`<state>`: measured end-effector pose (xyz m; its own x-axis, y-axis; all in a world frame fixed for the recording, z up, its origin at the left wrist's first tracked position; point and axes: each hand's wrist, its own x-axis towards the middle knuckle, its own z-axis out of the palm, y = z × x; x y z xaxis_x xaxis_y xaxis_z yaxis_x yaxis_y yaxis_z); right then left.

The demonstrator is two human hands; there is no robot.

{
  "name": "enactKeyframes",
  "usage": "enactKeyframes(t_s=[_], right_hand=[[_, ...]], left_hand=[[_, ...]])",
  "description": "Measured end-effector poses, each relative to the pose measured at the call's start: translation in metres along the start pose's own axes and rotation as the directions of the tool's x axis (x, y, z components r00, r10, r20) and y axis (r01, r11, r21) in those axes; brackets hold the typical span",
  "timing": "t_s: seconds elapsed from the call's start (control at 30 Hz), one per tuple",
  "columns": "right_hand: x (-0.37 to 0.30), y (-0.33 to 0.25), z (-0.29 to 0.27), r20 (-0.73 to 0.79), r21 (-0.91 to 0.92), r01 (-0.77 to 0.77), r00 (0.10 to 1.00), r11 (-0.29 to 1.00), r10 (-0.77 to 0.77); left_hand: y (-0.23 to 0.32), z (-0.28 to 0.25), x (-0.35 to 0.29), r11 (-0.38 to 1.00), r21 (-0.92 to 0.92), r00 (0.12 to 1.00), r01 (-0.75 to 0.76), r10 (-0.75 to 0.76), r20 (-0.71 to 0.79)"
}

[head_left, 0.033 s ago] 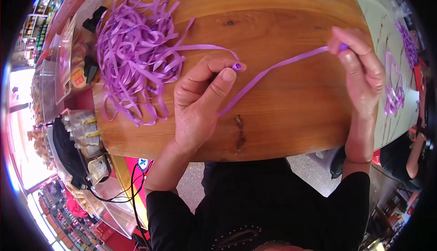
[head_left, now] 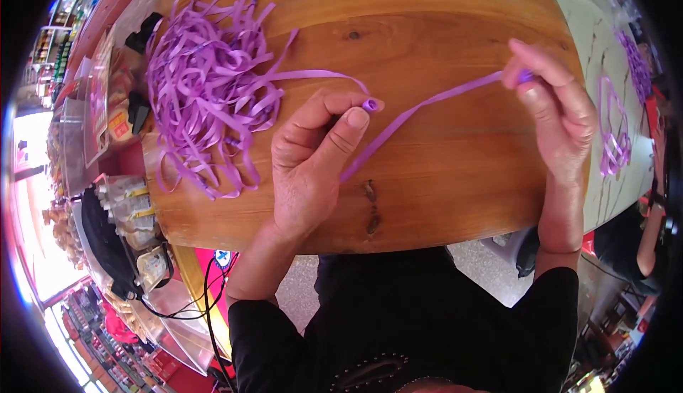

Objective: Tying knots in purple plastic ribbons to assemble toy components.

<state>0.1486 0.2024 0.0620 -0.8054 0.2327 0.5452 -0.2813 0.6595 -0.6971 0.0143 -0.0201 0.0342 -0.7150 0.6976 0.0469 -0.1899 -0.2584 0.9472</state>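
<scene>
Pinched between the thumb and forefinger of my left hand (head_left: 309, 154) is a small, tight roll of purple ribbon (head_left: 370, 105). One strand runs from near that roll back to a loose heap of purple ribbon (head_left: 206, 72) on the table's left. Across to the right, my right hand (head_left: 558, 112) is closed on a darker purple bit of ribbon (head_left: 526, 75), too small to make out fully. A slanting ribbon length (head_left: 420, 108) joins the two hands, passing behind my left thumb, where part of it is hidden.
Both hands are above a wooden table (head_left: 441, 194). At its right adjoins a white marbled surface with a loose purple ribbon bundle (head_left: 615, 144). Along the left side are a black bag (head_left: 107, 240), clear packages (head_left: 131, 208) and dark cables (head_left: 208, 300). Another person's arm (head_left: 647, 243) shows far right.
My right hand has shifted slightly left, and the ribbon between the hands has a little more slack. My left hand keeps its pinch on the roll.
</scene>
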Motion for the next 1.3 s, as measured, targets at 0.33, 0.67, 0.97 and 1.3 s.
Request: enactKeyframes(t_s=[0.33, 0.67, 0.97, 1.3], right_hand=[[-0.011, 0.000, 0.019, 0.013, 0.459, -0.134, 0.989, 0.878, 0.144], [-0.002, -0.012, 0.016, 0.117, 0.154, -0.051, 0.993, 0.987, 0.033], [-0.006, -0.010, 0.022, 0.062, 0.170, -0.021, 0.998, 0.985, 0.010], [-0.005, -0.013, 0.022, 0.115, 0.127, 0.021, 0.993, 0.992, -0.036]], left_hand=[[-0.010, 0.039, 0.007, 0.997, 0.078, 0.999, -0.002, -0.002, 0.052], [-0.021, 0.046, 0.008, 0.987, 0.131, 0.995, -0.097, 0.094, 0.031], [-0.018, 0.046, 0.010, 0.861, 0.400, 0.949, -0.314, 0.272, 0.158], [-0.016, 0.048, 0.007, 0.762, 0.494, 0.908, -0.420, 0.349, 0.233]])
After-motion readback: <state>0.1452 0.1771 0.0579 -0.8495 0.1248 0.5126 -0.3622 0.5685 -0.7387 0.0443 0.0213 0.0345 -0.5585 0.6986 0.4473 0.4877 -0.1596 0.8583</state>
